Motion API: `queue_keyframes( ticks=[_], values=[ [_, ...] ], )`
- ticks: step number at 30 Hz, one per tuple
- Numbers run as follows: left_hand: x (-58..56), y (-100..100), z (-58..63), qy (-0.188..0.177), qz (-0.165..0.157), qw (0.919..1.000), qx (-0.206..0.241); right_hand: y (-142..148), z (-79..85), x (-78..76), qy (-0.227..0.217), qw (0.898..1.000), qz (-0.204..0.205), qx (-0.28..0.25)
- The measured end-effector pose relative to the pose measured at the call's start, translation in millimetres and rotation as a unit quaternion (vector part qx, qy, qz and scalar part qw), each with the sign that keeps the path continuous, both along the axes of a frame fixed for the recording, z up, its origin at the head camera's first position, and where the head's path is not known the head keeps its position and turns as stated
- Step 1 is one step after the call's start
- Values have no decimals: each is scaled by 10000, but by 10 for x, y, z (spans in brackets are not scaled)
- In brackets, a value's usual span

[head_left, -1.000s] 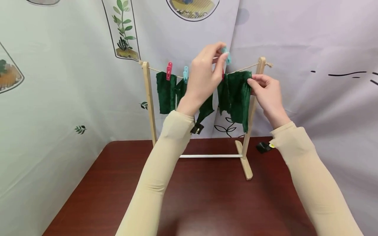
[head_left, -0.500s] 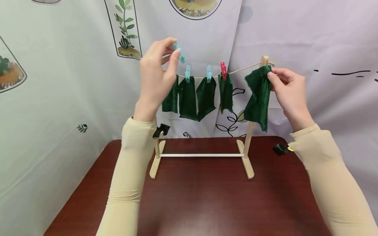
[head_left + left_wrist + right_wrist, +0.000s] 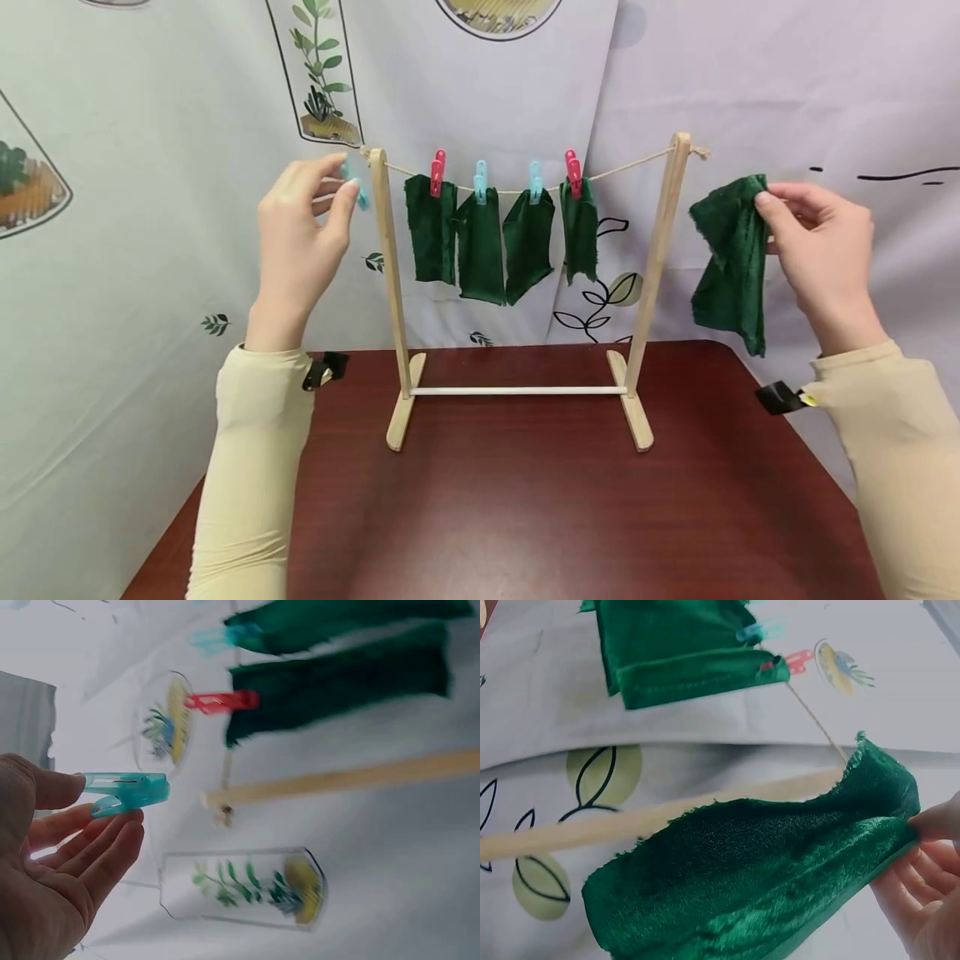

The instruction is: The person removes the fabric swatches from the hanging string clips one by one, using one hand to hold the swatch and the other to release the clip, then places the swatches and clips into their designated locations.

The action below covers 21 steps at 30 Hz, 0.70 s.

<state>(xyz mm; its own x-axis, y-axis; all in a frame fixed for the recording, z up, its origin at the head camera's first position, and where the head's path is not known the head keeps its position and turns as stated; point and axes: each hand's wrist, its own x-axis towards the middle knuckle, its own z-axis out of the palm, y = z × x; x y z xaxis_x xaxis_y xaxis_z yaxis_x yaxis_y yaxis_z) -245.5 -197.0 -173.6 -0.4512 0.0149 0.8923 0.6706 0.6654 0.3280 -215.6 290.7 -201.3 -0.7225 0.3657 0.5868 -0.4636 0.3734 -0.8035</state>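
My left hand pinches a light-blue clothespin between thumb and fingers, just left of the rack's left post. Out to the right of the rack, my right hand grips the top corner of a dark green cloth, which hangs down folded from the fingertips. Several more green cloths hang side by side on a string line. Red clothespins hold the outer two cloths, and blue clothespins hold the inner ones. In the right wrist view the held cloth overlaps the wooden post.
The wooden rack stands near the back of a dark red-brown table. A white bar joins its two feet low down. Behind it hangs a pale curtain printed with plants.
The right hand has drawn the green cloth off the line's right end and away to the right. The left hand has moved left with the blue clothespin, past the left post.
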Motion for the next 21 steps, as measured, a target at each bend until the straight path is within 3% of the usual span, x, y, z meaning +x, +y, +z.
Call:
queue_keyframes(
  ticks=[4, 11, 21],
  values=[
    [4, -179, -156, -156, 212, 9996, -62, 108, -100, 38, -139, 9998, -12, -108],
    [-2, -455, -469, -387, 466, 9982, -39, 218, -328, 71, -393, 9988, -236, 159],
    [78, -689, -935, -933, 719, 9930, -20, 298, -707, 98, -669, 9954, -346, 591]
  ],
)
